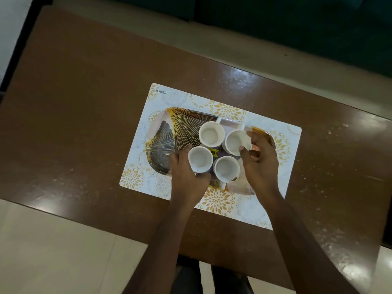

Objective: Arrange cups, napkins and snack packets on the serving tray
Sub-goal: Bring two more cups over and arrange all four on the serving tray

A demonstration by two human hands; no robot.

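A serving tray (167, 132) with a gold and black fan pattern lies on a placemat. Several white cups stand on its right half. My left hand (186, 177) wraps the near-left cup (200, 159) from the left side. My right hand (259, 160) pinches the rim of the far-right cup (234, 142) with thumb and fingers. The far-left cup (211, 133) and the near-right cup (226, 168) stand free between them. A dark snack packet (215, 151) with yellow print lies flat under the cups, mostly hidden. An orange item (255, 147) peeks out behind my right fingers.
The white placemat (282, 132) with gold flower prints lies on a brown wooden table (74, 102). Pale floor tiles show at the near left. A dark green sofa edge runs along the far side of the table.
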